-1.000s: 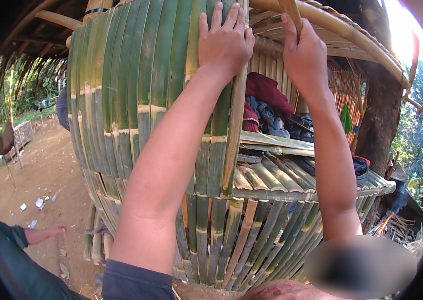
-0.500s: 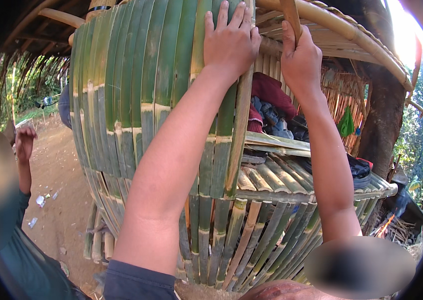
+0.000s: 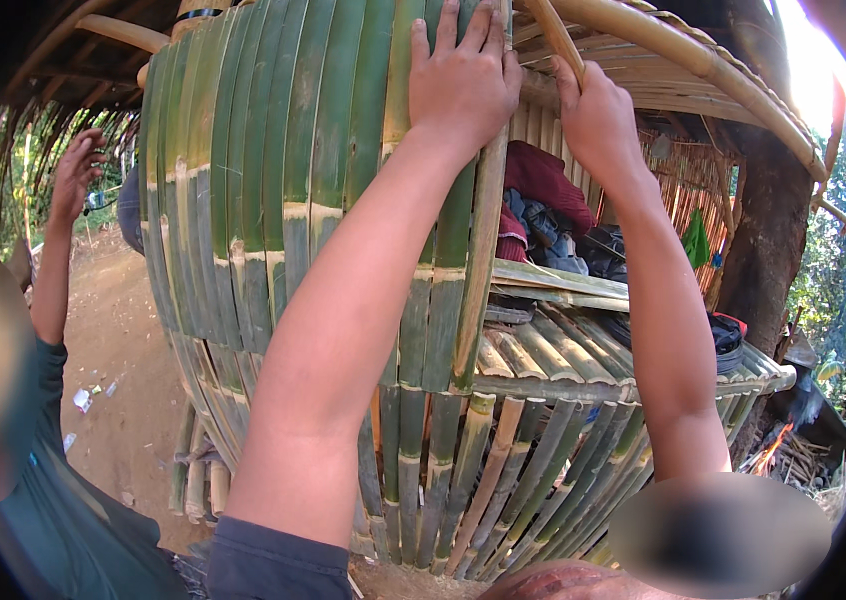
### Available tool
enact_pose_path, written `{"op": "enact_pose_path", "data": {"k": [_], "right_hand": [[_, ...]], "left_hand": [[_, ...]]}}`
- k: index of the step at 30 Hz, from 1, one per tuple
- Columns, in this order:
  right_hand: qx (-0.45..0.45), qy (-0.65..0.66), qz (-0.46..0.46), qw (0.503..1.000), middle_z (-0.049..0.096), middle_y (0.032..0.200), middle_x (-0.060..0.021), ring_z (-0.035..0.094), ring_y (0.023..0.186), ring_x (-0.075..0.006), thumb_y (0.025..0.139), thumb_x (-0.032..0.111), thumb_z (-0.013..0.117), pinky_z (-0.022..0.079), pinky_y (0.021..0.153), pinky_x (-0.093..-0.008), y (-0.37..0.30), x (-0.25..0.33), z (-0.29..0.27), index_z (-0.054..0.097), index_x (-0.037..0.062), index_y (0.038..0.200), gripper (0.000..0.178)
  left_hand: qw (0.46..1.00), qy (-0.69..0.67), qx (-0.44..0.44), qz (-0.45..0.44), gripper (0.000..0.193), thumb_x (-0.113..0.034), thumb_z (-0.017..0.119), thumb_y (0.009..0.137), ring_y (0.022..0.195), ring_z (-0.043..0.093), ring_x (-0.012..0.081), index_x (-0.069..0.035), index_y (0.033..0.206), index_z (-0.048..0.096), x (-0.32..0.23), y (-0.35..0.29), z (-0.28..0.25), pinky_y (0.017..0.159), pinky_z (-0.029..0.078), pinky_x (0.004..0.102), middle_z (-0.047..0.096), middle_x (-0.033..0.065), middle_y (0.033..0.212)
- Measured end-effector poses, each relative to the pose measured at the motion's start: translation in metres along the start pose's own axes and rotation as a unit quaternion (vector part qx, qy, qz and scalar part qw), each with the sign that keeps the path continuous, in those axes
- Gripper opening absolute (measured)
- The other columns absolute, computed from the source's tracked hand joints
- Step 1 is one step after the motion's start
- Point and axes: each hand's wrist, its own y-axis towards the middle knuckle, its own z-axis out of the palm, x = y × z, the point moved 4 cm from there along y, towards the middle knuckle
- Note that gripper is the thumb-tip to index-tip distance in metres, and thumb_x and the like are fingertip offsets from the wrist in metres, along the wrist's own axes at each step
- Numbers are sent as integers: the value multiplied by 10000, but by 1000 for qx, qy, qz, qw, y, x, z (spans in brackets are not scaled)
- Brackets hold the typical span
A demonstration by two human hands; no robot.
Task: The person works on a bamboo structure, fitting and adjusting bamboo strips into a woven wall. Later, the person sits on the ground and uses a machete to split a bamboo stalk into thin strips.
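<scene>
My left hand [image 3: 463,88] lies with spread fingers against the upper part of a wall of split green bamboo [image 3: 328,130]. Its thumb side is close to the upright bamboo edge strip [image 3: 484,250]. To the right, my right hand [image 3: 598,120] is closed around a wooden stick or handle [image 3: 555,38]. The stick slants up and left out of the picture, so its far end is hidden. Beyond my right wrist, a dark red cloth [image 3: 543,188] and other clothes lie in the opening beside the wall.
A bamboo platform [image 3: 553,345] juts out below the opening, above a slatted bamboo base [image 3: 513,470]. A curved bamboo pole [image 3: 683,60] runs overhead. At left a person in a dark green shirt [image 3: 73,530] raises a hand [image 3: 78,175]. A small fire [image 3: 771,450] burns at right.
The stick in my right hand has tipped over to the left, and that hand has turned slightly. My left hand stays put. The other person's hand has risen.
</scene>
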Motion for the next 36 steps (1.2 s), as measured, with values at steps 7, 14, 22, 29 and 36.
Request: {"op": "enact_pose_path", "data": {"k": [7, 14, 22, 29, 36], "right_hand": [[-97, 80, -20, 992, 664, 810, -342, 637, 866, -562, 1064, 365, 559, 505, 734, -600, -5, 20, -13, 597, -37, 1005, 408], [-14, 58, -1, 998, 668, 841, -348, 642, 899, -554, 1065, 380, 553, 499, 765, -601, -1, 22, -14, 601, -39, 1024, 423], [32, 23, 24, 999, 669, 866, -358, 637, 930, -553, 1064, 396, 547, 498, 796, -602, 4, 6, -13, 611, -34, 1042, 435], [42, -41, -20, 998, 678, 904, -343, 627, 928, -565, 1064, 407, 537, 502, 801, -606, 14, -11, -12, 617, -23, 1077, 438], [2, 22, 0, 1000, 698, 1003, -297, 644, 1010, -510, 1062, 319, 535, 518, 834, -571, 7, 5, -32, 656, 68, 1225, 323]], "left_hand": [[1000, -13, 13, -8, 561, -341, 394, 1048, 1491, 386, 369, -31, 1501, 511, -3, 0, -1, 1233, 259, 574, 490, 111, 1577], [999, 11, -49, -5, 540, -361, 437, 1036, 1498, 377, 332, -67, 1471, 562, 3, -7, 17, 1227, 231, 591, 498, 52, 1567], [1000, 2, 4, -6, 558, -347, 391, 1054, 1496, 376, 374, -55, 1518, 498, 1, -1, 5, 1232, 262, 576, 482, 104, 1583], [1000, -19, 9, -16, 550, -341, 388, 1059, 1505, 359, 373, -58, 1518, 498, 0, -4, 1, 1235, 253, 578, 462, 100, 1598], [997, -52, -29, -45, 562, -384, 422, 1030, 1526, 328, 335, -76, 1485, 545, 8, 6, 14, 1248, 197, 584, 465, 73, 1594]]}}
